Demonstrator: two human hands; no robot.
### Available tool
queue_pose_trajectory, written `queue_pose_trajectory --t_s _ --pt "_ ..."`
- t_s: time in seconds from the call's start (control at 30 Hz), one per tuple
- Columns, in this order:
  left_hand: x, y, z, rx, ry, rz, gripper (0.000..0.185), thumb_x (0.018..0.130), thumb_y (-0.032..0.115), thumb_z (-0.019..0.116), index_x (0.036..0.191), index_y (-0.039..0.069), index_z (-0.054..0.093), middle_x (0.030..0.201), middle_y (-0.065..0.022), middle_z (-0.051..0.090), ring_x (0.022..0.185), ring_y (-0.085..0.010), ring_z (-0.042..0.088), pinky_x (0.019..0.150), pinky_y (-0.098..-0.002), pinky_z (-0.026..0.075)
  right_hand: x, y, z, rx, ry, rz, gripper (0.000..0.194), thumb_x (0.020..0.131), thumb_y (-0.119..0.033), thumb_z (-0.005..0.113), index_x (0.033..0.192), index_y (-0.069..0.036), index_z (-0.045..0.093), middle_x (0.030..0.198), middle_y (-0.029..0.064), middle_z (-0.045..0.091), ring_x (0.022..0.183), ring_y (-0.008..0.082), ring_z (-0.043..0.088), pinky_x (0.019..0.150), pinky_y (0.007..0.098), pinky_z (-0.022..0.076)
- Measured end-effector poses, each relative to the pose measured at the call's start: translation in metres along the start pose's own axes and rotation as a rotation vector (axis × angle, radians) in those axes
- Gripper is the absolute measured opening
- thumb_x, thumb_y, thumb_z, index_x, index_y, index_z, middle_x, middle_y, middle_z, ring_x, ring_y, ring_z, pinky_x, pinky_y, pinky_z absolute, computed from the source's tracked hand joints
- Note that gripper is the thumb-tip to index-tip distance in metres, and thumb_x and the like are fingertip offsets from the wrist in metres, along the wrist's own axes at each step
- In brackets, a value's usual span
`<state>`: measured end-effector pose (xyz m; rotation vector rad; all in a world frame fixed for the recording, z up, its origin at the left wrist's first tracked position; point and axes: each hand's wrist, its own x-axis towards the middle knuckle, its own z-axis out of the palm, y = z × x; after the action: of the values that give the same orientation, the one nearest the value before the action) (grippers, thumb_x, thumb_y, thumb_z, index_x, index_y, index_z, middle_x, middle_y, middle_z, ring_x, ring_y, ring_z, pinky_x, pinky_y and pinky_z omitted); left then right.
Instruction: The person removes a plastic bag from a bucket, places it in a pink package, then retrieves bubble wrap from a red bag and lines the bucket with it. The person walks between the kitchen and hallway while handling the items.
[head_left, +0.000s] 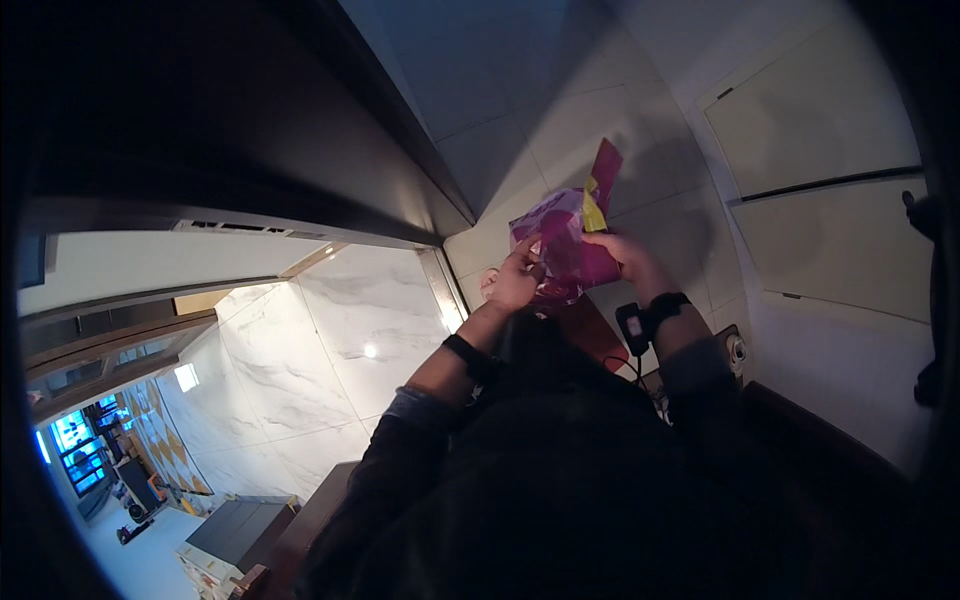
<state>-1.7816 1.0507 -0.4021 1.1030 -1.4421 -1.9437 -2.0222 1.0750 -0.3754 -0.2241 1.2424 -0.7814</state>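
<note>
A pink and magenta plastic package (564, 247) is held up in front of me, its surface creased and glossy. My left hand (516, 277) grips its left side, fingers bent against the front. The right hand (628, 259) holds the opposite side, with the thumb beside a yellow strip (593, 214). A flat magenta flap (606, 166) sticks up past the package's far edge; I cannot tell whether it is part of it. Under the package shows a red flat surface (596, 334). A black wrist device (635, 328) with a cable sits at my right wrist.
A dark door panel or cabinet side (360, 127) rises at the upper left. Pale floor tiles (585, 120) lie beyond the package. Cream cabinet doors (817, 127) stand on the right. A doorway at left shows white marble-look tiles (322, 345) and a grey-topped box (240, 529).
</note>
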Motion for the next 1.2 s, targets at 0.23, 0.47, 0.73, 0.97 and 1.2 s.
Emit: queue_pose_trajectory --t_s 0.23,0.47,0.73,0.97,1.2 --pt "0.06 0.021 -0.051 0.212 0.046 -0.073 0.063 0.088 0.003 0.058 0.145 0.008 0.03 0.098 -0.0082 0.064 0.088 -0.0164 0.061 0.084 -0.0296 0.05 0.093 0.014 -0.003 -0.389 0.605 -0.257 0.029 0.077 -0.005 0.068 0.106 -0.005 0.064 0.099 0.0098 0.067 0.086 0.019 0.064 0.076 0.0308 0.0499" --pt "0.007 -0.042 -0.154 0.572 0.118 -0.395 0.056 0.084 0.024 0.059 0.133 0.001 0.046 0.094 -0.0215 0.066 0.09 -0.0298 0.065 0.08 -0.0375 0.051 0.212 -0.04 0.005 -0.655 0.627 -0.333 0.033 0.079 -0.007 0.065 0.113 -0.006 0.063 0.103 0.0115 0.068 0.095 0.0231 0.065 0.084 0.0325 0.0496" --pt "-0.25 -0.099 -0.192 0.118 0.775 -1.275 0.05 0.08 0.019 0.068 0.125 0.003 0.053 0.103 -0.0185 0.066 0.089 -0.025 0.066 0.071 -0.0434 0.055 0.357 -0.111 0.003 -1.048 0.679 -0.334 0.042 0.086 -0.015 0.052 0.126 -0.024 0.057 0.11 0.0134 0.066 0.105 0.0343 0.061 0.089 0.0411 0.0488" --pt "-0.225 -0.085 -0.085 -0.15 0.873 -1.128 0.048 0.086 0.014 0.065 0.13 0.005 0.048 0.098 -0.0104 0.065 0.086 -0.0183 0.062 0.064 -0.0345 0.051 0.451 -0.094 0.054 -0.9 0.455 -0.299 0.039 0.088 -0.028 0.057 0.125 -0.019 0.056 0.122 0.0152 0.061 0.111 0.0334 0.057 0.094 0.0377 0.0454" --pt "-0.129 -0.033 -0.075 0.134 0.706 -0.821 0.045 0.089 0.018 0.064 0.131 0.007 0.051 0.101 -0.0112 0.069 0.093 -0.0185 0.064 0.082 -0.0319 0.05 0.404 -0.001 0.128 -0.934 0.017 -0.487 0.045 0.087 -0.032 0.058 0.123 -0.004 0.052 0.111 0.0208 0.062 0.105 0.0378 0.058 0.089 0.0414 0.0468"
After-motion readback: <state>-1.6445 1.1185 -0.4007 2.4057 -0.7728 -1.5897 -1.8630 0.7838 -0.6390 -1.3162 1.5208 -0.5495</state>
